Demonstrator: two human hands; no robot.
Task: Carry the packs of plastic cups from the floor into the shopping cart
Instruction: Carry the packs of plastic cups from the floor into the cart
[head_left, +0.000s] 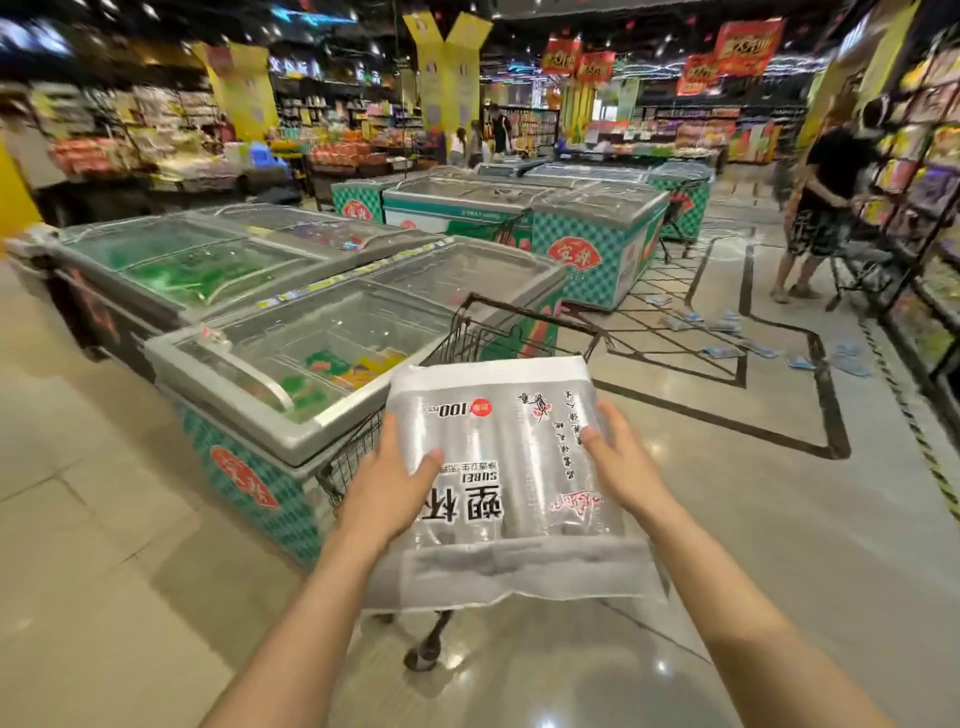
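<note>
Pack of plastic cups (511, 467), in the head view, is held up in the air in front of the person, flat and roughly level, with its printed side up and the lettering upside down to the camera (a "100" mark shows near the far end). The left hand (395, 486) grasps its left edge with the thumb pressed on top and the fingers hidden beneath; the right hand (623, 467) grasps the right edge the same way. The pack hangs over the near end of the wire shopping cart (358, 452), hiding most of the basket, so its contents cannot be told. A glass-topped chest freezer (291, 374) stands just left of the cart. Farther off, small flat packets (722, 325) lie scattered on the tiled floor (779, 519), too blurred to identify.
</note>
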